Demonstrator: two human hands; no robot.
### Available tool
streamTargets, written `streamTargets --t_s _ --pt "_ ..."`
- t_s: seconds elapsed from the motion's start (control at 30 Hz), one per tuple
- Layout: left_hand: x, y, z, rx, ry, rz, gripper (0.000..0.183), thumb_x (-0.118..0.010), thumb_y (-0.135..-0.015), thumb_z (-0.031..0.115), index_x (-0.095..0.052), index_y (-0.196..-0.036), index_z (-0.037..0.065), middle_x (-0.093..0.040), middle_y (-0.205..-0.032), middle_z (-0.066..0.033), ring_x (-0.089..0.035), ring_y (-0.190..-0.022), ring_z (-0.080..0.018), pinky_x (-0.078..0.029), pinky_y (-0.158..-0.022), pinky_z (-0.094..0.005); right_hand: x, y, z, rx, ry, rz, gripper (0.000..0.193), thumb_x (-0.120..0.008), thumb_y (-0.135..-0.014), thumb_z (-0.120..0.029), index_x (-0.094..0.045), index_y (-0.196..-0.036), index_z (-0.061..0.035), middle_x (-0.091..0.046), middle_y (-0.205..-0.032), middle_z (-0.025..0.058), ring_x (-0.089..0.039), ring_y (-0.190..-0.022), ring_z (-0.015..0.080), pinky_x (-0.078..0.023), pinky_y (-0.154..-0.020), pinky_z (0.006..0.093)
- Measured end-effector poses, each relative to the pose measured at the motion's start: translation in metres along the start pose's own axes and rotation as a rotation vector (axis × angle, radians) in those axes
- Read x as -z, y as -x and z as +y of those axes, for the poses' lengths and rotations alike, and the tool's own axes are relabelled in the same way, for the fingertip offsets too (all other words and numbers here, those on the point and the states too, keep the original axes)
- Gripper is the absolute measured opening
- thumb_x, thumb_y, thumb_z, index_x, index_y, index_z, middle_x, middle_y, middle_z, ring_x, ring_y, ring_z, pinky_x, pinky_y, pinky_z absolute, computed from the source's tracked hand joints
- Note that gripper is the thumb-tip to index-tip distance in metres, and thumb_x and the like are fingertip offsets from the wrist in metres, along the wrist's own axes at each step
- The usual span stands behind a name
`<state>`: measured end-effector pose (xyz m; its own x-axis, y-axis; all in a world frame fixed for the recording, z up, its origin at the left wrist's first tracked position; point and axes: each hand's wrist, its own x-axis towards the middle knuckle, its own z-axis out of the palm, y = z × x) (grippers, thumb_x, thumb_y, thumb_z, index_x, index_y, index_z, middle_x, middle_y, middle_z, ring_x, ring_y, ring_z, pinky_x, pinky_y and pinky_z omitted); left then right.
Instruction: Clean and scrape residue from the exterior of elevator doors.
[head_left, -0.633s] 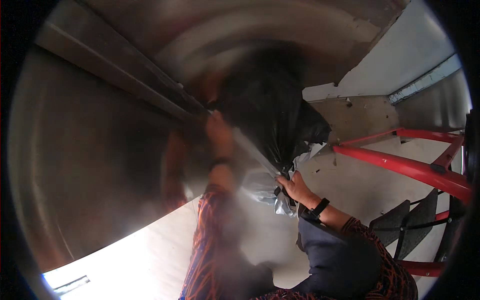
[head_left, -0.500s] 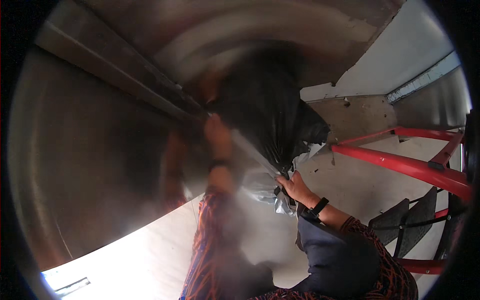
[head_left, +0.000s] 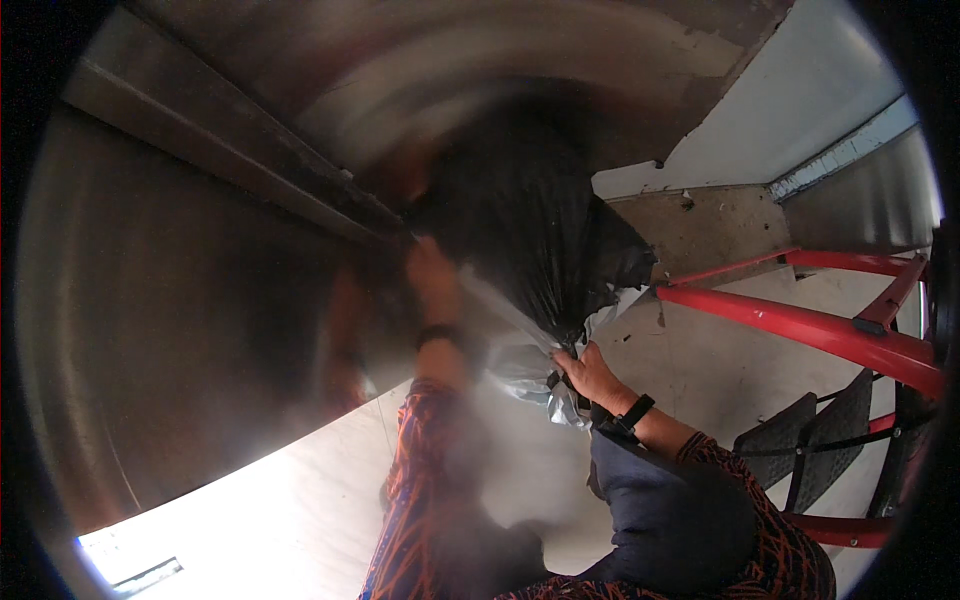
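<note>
A wide sheet of black plastic film (head_left: 540, 240), pale grey along its edge and underside, hangs in front of the brown metal surface and narrows to a bunched point. My right hand (head_left: 590, 372) is closed around that gathered point, with crumpled whitish film (head_left: 560, 398) below the fingers. My left hand (head_left: 432, 278) reaches up to the film's left edge, beside the metal panel (head_left: 200, 330). Its fingers are blurred and dark, so I cannot make out whether they grip the film. The panel mirrors the left arm.
A red metal ladder (head_left: 800, 322) with black treads (head_left: 838, 430) stands at the right. A long metal ledge (head_left: 230, 130) runs across the upper left. Bits of debris lie on the pale floor (head_left: 700, 350), and a white wall panel (head_left: 800, 100) is at the upper right.
The view has shifted slightly. My right hand keeps its hold on the film, and the left hand stays at the film's left edge, its fingertips slightly lower.
</note>
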<state>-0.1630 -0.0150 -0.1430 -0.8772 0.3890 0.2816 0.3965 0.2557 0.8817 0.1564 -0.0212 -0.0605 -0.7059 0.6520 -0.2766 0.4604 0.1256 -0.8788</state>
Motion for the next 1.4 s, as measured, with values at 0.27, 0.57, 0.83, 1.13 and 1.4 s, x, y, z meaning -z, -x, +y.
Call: streamTargets --t_s 0.27,0.57,0.83,1.13,1.4 --pt "0.02 0.003 -0.045 0.025 -0.086 0.079 0.034 -0.053 -0.092 0.028 -0.058 -0.071 0.002 -0.052 -0.063 -0.0022 -0.048 -0.06 -0.014 -0.039 -0.051 -0.0336 -0.002 -0.001 -0.028 -0.018 0.064 -0.105 0.021 -0.056 -0.083 -0.015 -0.058 -0.102 -0.0053 -0.061 -0.095 0.02 -0.057 -0.094 0.0358 -0.045 -0.082 0.0387" --pt "0.006 0.042 -0.02 -0.206 -0.562 -0.002 0.039 -0.051 -0.092 0.034 -0.064 -0.079 -0.001 -0.06 -0.068 -0.011 -0.053 -0.063 -0.0213 -0.041 -0.06 -0.0375 0.028 0.009 -0.026 -0.165 -0.096 -0.018 0.031 -0.059 -0.084 -0.019 -0.057 -0.107 0.0009 -0.061 -0.104 0.0208 -0.058 -0.098 0.033 -0.044 -0.085 0.039" --pt "-0.009 0.068 -0.058 0.065 -0.287 0.066 0.04 -0.05 -0.092 0.036 -0.064 -0.085 0.0 -0.06 -0.072 -0.0093 -0.055 -0.065 -0.0235 -0.044 -0.063 -0.0409 0.041 0.016 -0.012 -0.232 -0.138 0.019 0.041 -0.061 -0.082 -0.02 -0.053 -0.111 0.0081 -0.062 -0.108 0.0175 -0.057 -0.102 0.0252 -0.042 -0.091 0.0339" --pt "-0.009 0.092 -0.037 0.292 -0.231 0.05 0.036 -0.052 -0.092 0.03 -0.062 -0.078 -0.001 -0.059 -0.07 -0.0067 -0.052 -0.065 -0.0194 -0.043 -0.061 -0.0384 0.074 0.024 -0.042 -0.152 -0.092 -0.026 0.034 -0.06 -0.084 -0.016 -0.054 -0.111 0.0039 -0.063 -0.102 0.0156 -0.057 -0.095 0.0235 -0.043 -0.086 0.0345" --pt "-0.025 0.118 -0.03 0.386 -0.01 -0.003 0.038 -0.05 -0.093 0.03 -0.062 -0.079 -0.003 -0.062 -0.076 -0.0077 -0.049 -0.068 -0.0195 -0.041 -0.065 -0.0358 0.084 0.03 -0.03 -0.254 -0.047 -0.005 0.03 -0.057 -0.085 -0.012 -0.055 -0.112 0.0018 -0.062 -0.104 0.0131 -0.056 -0.097 0.0224 -0.042 -0.088 0.0349"
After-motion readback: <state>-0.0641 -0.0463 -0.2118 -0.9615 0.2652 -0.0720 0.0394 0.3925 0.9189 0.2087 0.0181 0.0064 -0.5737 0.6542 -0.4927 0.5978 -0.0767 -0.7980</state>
